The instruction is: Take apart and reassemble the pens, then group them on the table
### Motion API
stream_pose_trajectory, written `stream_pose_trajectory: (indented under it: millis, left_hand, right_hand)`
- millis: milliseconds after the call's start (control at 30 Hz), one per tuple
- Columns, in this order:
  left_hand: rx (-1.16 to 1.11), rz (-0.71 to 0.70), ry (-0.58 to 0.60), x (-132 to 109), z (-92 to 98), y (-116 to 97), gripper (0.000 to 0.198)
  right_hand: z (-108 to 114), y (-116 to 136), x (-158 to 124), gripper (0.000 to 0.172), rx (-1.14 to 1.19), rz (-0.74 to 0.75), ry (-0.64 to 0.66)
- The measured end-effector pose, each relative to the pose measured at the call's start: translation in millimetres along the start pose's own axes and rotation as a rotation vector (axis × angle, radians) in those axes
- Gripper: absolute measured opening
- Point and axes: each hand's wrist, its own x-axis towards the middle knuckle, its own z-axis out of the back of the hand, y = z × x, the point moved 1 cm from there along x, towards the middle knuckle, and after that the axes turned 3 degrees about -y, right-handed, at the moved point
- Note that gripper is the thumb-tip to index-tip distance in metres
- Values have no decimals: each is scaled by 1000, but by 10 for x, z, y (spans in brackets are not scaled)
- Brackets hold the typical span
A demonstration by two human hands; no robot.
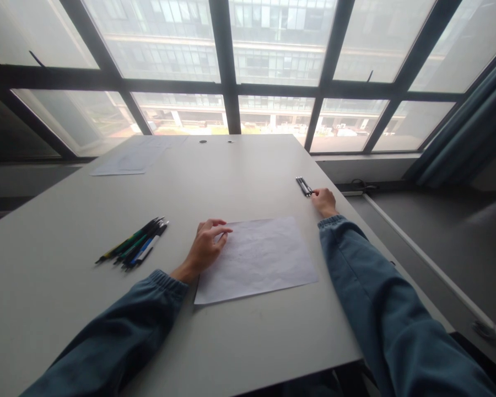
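My right hand reaches the black-and-silver pens near the worktop's right edge — fingers at their near end, clenched or not I can't tell. My left hand, loosely curled and empty, lies over the paper sheet.

No writing that I can read from here.
On the white sheet in front there are some faint marks, but they are too pale for me to say if they are letters, numbers or only drawn lines. The small row of pens at the right and the pen bundle at the left are too small for reading any brand. The far papers and the building behind the glass give me no readable word either.
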Motion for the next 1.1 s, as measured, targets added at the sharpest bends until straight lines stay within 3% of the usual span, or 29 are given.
stream_pose_trajectory:
  millis: [800, 1100]
  left_hand:
    - [19, -5, 26, 1, 14, -23, 22]
    - [8, 5, 29, 5, 1, -7, 22]
  right_hand:
    - [-56, -60, 36, 36, 40, 19, -1]
    - [-54, -78, 37, 38, 91, 34, -77]
